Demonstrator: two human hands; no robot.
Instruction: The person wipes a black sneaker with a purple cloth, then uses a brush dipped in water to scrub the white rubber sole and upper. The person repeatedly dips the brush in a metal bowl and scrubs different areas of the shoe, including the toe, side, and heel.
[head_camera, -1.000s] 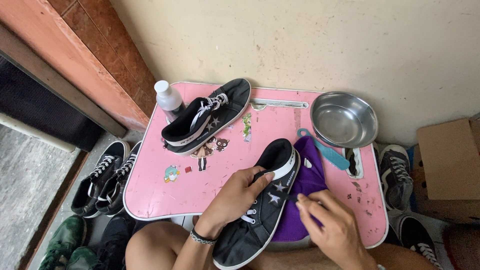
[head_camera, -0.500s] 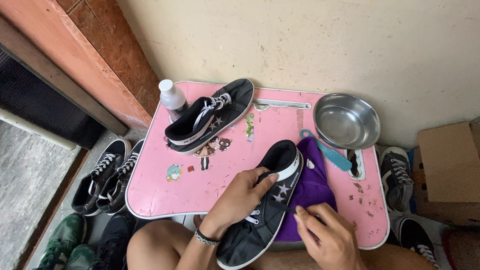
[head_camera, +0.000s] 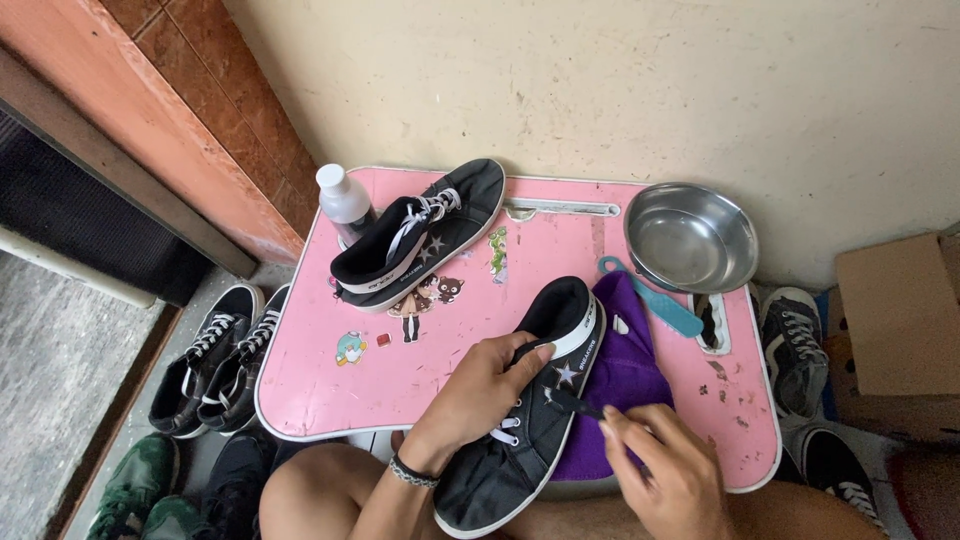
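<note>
A black sneaker (head_camera: 520, 440) with a white sole lies on the front of a small pink table (head_camera: 450, 330), partly over a purple cloth (head_camera: 630, 370). My left hand (head_camera: 480, 390) rests on top of it, fingers at the tongue and laces. My right hand (head_camera: 670, 470) pinches a black lace end beside the shoe's star-marked side. A second black sneaker (head_camera: 420, 235) with white laces lies at the table's back left.
A clear bottle with a white cap (head_camera: 345, 200) stands at the back left. A steel bowl (head_camera: 690, 235) and a teal brush (head_camera: 655, 300) sit at the right. Other shoes (head_camera: 215, 360) lie on the floor to the left and right. A cardboard box (head_camera: 900, 330) stands at the right.
My right hand has drawn in to the shoe's side and taken hold of the lace end. The left hand has stayed on the shoe, shifting slightly.
</note>
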